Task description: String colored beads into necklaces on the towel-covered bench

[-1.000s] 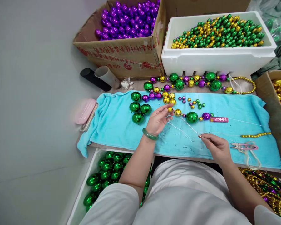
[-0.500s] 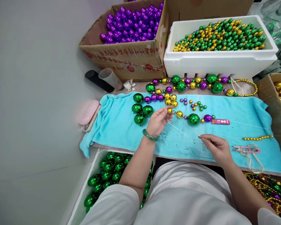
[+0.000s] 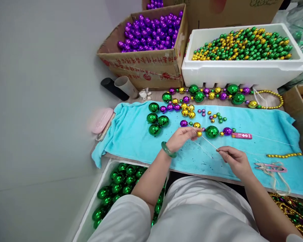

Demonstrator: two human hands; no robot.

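Observation:
My left hand (image 3: 183, 138), with a green bangle on the wrist, pinches a small gold bead (image 3: 199, 133) on a long thin needle (image 3: 209, 142). My right hand (image 3: 234, 160) pinches the needle's near end. Just beyond lies the strung piece (image 3: 212, 131): gold, big green and purple beads ending at a pink tag (image 3: 241, 135). A loose purple bead (image 3: 183, 123) lies left of it. All this is over a turquoise towel (image 3: 131, 134).
Three large green balls (image 3: 155, 122) and loose small beads lie on the towel. Finished strands (image 3: 217, 94) lie behind. A cardboard box of purple beads (image 3: 151, 30) and a white foam box of green and gold beads (image 3: 242, 64) stand at the back. Pink snips (image 3: 270, 166) lie right. A box of green balls (image 3: 116, 188) sits below left.
My left hand moved right and nearer along the needle with the gold bead, toward my right hand. The camera view shifted, so everything sits lower and further right in the picture.

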